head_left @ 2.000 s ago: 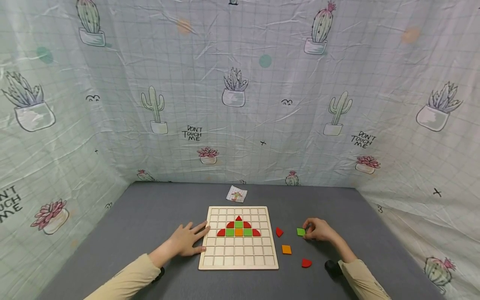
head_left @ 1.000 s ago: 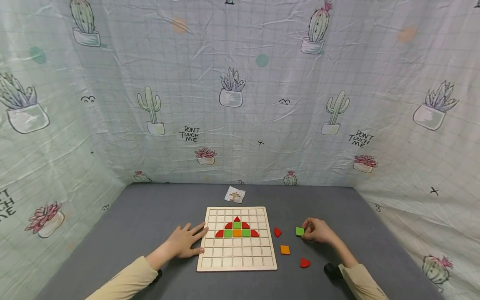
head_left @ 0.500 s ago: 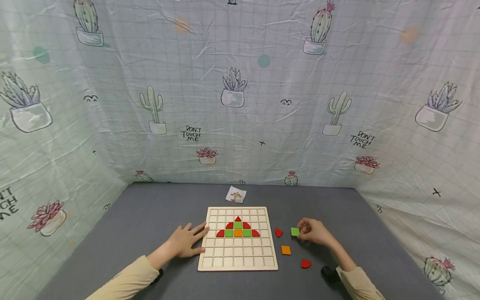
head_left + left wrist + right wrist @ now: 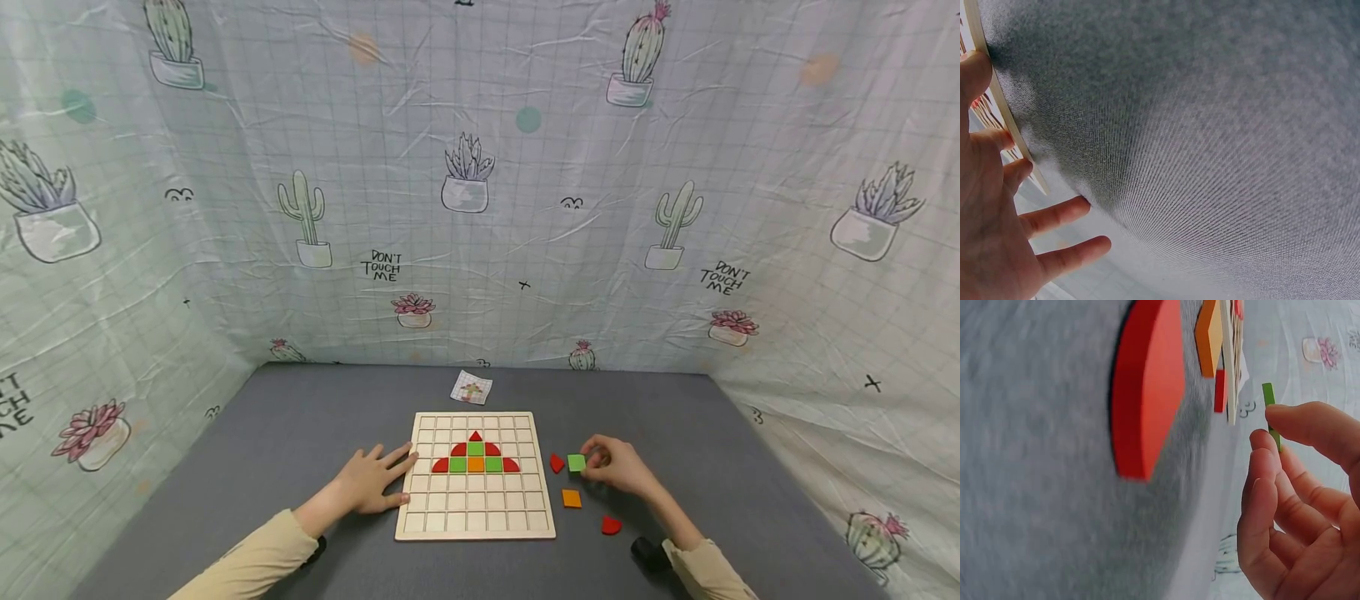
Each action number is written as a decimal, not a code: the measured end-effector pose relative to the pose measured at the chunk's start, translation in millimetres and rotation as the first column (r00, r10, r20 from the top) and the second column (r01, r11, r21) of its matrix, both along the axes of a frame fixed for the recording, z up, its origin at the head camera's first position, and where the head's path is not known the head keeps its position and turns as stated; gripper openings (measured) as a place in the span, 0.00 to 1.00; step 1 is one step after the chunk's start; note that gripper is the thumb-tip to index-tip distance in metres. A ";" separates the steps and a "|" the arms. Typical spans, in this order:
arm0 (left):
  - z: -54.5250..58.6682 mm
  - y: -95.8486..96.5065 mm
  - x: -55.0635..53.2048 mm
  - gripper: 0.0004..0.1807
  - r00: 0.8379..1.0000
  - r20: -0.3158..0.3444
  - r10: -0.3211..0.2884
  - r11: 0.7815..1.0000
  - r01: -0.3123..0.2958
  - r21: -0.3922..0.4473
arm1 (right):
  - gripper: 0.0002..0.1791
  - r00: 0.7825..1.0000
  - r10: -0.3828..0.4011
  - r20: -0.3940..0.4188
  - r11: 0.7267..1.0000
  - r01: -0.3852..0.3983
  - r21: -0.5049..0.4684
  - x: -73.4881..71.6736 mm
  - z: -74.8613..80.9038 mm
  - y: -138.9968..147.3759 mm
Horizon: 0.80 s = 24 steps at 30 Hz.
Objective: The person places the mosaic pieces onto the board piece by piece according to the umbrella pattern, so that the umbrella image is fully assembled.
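My right hand (image 4: 617, 464) pinches a green square tile (image 4: 576, 463) between thumb and fingers. In the right wrist view that green tile (image 4: 1269, 395) shows edge-on, off the table. With fingers spread, my left hand (image 4: 371, 482) rests at the left edge of the wooden grid board (image 4: 475, 525); some fingertips (image 4: 1005, 139) touch its rim in the left wrist view. On the board, red, green and orange tiles form a stepped shape around an orange square (image 4: 476, 465), topped by a red triangle (image 4: 476, 436).
Right of the board lie a red rounded piece (image 4: 557, 463), an orange square tile (image 4: 572, 498) and another red rounded piece (image 4: 611, 526). A small paper card (image 4: 472, 387) printed with a coloured pattern lies behind the board. A patterned curtain (image 4: 480, 250) hangs around the grey table (image 4: 330, 417).
My right hand has lifted the green tile from the table and carried it left, close to the nearer red piece. The left hand stays at the board's edge.
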<state>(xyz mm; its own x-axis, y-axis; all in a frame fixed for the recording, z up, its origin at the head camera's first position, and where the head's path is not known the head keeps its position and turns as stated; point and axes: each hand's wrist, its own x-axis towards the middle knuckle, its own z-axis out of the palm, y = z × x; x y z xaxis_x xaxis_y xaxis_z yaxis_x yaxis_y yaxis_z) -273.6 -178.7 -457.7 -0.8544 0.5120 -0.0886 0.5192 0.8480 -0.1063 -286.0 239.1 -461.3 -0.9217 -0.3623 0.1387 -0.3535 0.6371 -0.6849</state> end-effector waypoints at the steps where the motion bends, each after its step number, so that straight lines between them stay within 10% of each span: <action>1: 0.3 0.2 0.1 0.36 1.000 -0.001 0.001 1.000 -0.001 -0.001 | 0.14 1.000 0.001 -0.001 1.000 -0.001 -0.001 0.5 -0.1 -1.6; 24: 1.2 0.5 1.3 0.36 1.000 -0.003 0.007 1.000 -0.007 -0.016 | 0.13 0.996 0.082 0.035 0.995 -0.080 -0.056 4.9 -0.9 -52.5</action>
<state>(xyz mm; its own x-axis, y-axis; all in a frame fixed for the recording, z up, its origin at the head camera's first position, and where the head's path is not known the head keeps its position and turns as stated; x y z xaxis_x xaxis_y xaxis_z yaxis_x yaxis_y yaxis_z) -272.3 -178.2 -456.5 -0.8584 0.5042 -0.0942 0.5126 0.8501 -0.1210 -281.0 186.7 -462.1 -0.8946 -0.4286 0.1267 -0.3762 0.5692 -0.7311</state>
